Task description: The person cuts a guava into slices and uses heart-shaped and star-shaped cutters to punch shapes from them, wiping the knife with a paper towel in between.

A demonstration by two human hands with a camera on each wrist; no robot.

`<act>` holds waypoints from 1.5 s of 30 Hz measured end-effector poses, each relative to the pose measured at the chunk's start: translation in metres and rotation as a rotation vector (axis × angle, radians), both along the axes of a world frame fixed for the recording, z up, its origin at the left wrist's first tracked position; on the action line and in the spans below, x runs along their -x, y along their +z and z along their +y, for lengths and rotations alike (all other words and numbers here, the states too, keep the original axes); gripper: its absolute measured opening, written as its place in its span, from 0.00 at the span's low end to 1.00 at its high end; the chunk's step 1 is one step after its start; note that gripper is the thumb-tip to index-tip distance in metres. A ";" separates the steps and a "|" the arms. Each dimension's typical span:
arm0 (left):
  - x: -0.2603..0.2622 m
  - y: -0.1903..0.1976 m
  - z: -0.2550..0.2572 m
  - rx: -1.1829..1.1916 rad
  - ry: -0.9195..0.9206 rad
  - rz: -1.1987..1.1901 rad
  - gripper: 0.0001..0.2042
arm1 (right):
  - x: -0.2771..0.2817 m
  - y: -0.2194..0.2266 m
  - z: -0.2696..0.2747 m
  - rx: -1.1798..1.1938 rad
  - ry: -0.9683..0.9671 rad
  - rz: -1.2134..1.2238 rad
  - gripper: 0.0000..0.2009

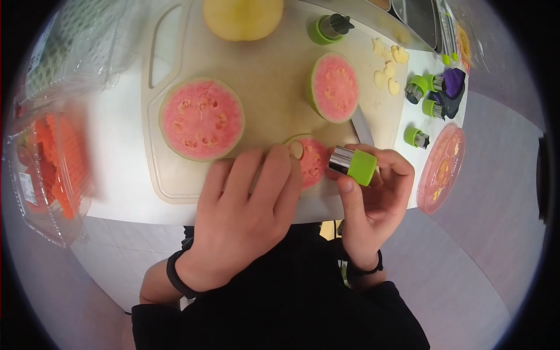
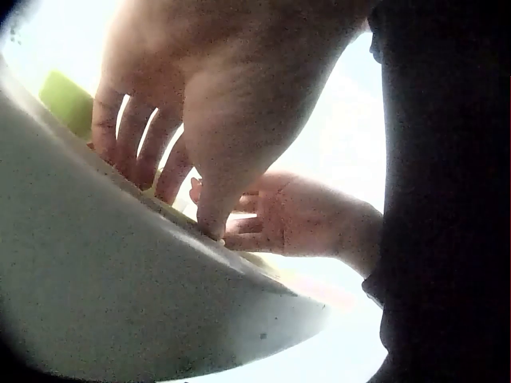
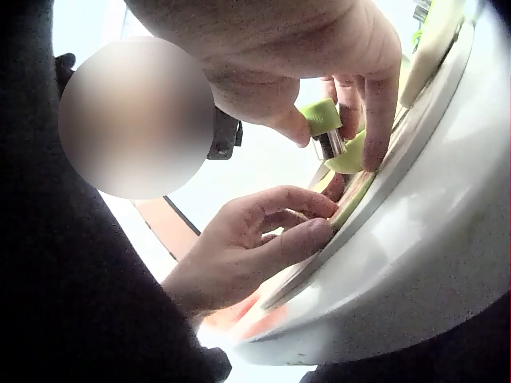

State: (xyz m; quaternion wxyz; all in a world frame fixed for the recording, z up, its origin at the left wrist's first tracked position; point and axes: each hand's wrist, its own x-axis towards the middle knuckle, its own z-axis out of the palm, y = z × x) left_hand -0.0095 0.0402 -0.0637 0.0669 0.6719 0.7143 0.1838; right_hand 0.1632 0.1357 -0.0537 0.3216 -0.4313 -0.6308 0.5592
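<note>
In the head view, a pink guava slice [image 1: 313,162] lies near the front of the cutting board [image 1: 274,81], partly hidden by my left hand [image 1: 248,213]. The left fingertips hold its edge, beside a pale oval spot on the slice. My right hand [image 1: 379,201] grips a small cutter [image 1: 353,165] with a green cap and metal tube. The tube points left, toward the slice. In the right wrist view, the cutter [image 3: 322,120] sits between right thumb and fingers, above the left hand [image 3: 255,239]. The left wrist view is dark around the left hand [image 2: 215,88].
A guava half [image 1: 201,119] and another cut guava [image 1: 334,87] lie on the board, with a knife [image 1: 362,125] beside the latter. Several cut-out pieces [image 1: 389,73] and a standing cutter [image 1: 329,29] are behind. More cutters [image 1: 416,137] lie right, near a pink dish [image 1: 442,169]. Clear containers [image 1: 52,169] stand left.
</note>
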 end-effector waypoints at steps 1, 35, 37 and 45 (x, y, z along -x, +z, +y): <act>0.003 0.001 0.000 0.013 -0.007 -0.008 0.26 | 0.002 0.002 0.001 0.026 -0.010 0.028 0.29; -0.021 0.006 0.016 -0.178 0.049 -1.307 0.25 | -0.015 0.005 0.002 0.321 0.010 0.273 0.30; -0.030 0.009 0.011 -0.138 0.138 -1.705 0.25 | -0.014 0.008 0.002 0.117 -0.016 0.111 0.32; -0.033 0.018 0.028 0.018 0.280 -2.509 0.32 | -0.017 0.043 0.001 -0.762 0.145 0.200 0.30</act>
